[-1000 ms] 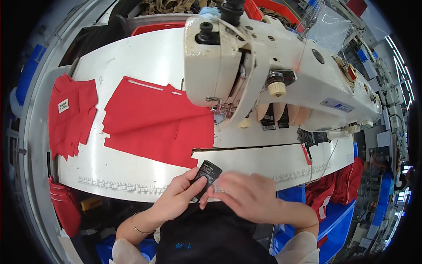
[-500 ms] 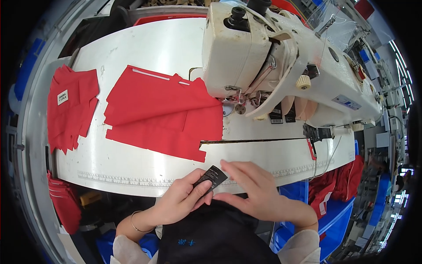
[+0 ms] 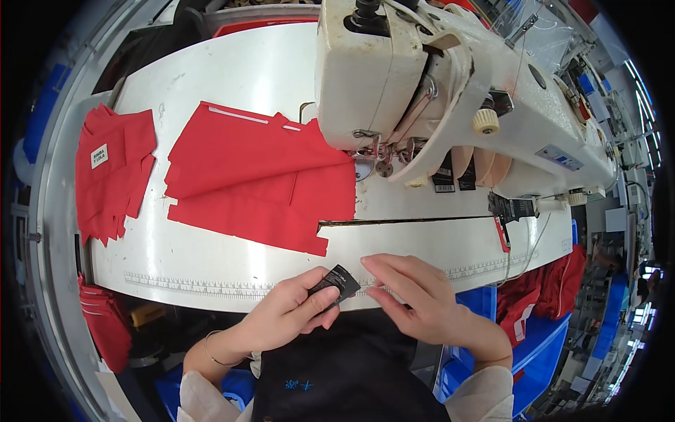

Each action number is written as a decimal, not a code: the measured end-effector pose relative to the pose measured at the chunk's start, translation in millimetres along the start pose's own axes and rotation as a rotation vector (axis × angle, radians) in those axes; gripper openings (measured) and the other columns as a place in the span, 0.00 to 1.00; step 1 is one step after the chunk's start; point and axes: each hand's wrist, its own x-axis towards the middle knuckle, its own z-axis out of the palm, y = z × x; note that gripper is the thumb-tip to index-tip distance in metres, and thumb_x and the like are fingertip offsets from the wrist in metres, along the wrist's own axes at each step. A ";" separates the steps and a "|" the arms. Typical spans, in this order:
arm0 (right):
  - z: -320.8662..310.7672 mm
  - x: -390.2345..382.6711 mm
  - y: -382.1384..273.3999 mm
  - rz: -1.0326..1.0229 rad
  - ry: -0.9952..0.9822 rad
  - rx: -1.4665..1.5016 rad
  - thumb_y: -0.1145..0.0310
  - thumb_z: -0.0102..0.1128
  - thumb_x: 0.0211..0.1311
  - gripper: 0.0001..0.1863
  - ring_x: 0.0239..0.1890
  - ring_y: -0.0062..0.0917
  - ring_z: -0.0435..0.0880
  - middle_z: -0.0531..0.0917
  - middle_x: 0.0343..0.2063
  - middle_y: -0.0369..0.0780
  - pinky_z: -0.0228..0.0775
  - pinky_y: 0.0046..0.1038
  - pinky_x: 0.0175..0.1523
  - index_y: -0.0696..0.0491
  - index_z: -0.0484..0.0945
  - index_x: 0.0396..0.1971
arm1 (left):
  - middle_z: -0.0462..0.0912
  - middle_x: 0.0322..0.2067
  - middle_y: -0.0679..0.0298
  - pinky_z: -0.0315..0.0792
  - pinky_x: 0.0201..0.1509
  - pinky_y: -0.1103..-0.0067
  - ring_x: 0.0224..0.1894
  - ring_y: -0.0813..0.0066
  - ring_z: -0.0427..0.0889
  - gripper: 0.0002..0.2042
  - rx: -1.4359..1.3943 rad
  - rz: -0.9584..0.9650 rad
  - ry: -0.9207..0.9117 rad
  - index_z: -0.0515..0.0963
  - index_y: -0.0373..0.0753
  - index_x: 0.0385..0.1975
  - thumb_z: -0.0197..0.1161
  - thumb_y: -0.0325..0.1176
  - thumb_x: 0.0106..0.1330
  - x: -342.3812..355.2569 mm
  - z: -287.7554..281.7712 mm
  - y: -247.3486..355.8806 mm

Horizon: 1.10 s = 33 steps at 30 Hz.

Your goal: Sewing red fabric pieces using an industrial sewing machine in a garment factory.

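Materials: you are handling a black label [image 3: 344, 280], thin, flat and four-cornered with pale print, on your side of the white sewing machine [image 3: 365, 84]. The machine is showing hard, glossy paint with worn specks. Left of the sewing machine, a red cloth [image 3: 260, 186] is lying with a broad fold and notched edges, its right end reaching the needle area; farther left, smaller red pieces [image 3: 116, 190] are bearing a pale square patch.

Grip: your left hand [image 3: 292, 311] is pinching the black label between thumb and fingers, leaving one end exposed. Your right hand [image 3: 425, 299] is hovering just beside that end, released, thumb and fingers spread.

Axis: the black label is slanting, its exposed end pointing away from you and rightward.
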 end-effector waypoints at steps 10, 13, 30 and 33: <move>-5.2 9.0 18.7 -0.585 -0.124 -0.253 0.75 0.60 0.44 0.15 0.31 0.26 0.80 0.78 0.42 0.50 0.73 0.22 0.34 0.66 0.78 0.34 | 0.76 0.21 0.68 0.59 0.19 0.85 0.15 0.84 0.65 0.12 0.068 -0.178 -0.202 0.71 0.35 0.45 0.49 0.36 0.72 7.4 -21.2 25.2; -0.6 8.9 28.3 -0.577 -0.052 -0.287 0.77 0.60 0.43 0.15 0.34 0.30 0.83 0.78 0.42 0.52 0.76 0.23 0.37 0.68 0.77 0.34 | 0.79 0.22 0.63 0.69 0.26 0.77 0.18 0.70 0.71 0.11 0.834 0.479 0.030 0.73 0.34 0.46 0.55 0.32 0.67 16.7 -48.5 37.1; 13.8 49.1 85.6 -0.416 -0.189 -0.767 0.72 0.62 0.44 0.18 0.40 0.32 0.80 0.80 0.38 0.43 0.74 0.32 0.40 0.60 0.78 0.38 | 0.77 0.38 0.51 0.73 0.42 0.67 0.40 0.53 0.77 0.13 1.344 0.909 0.337 0.75 0.33 0.40 0.60 0.18 0.54 82.9 -67.7 89.1; 27.7 47.3 91.7 -0.298 -0.163 -0.590 0.68 0.62 0.44 0.18 0.43 0.31 0.79 0.81 0.39 0.38 0.72 0.34 0.46 0.53 0.79 0.40 | 0.79 0.32 0.52 0.74 0.37 0.68 0.34 0.53 0.79 0.11 1.301 0.743 0.375 0.75 0.33 0.38 0.61 0.19 0.54 74.6 -54.8 68.4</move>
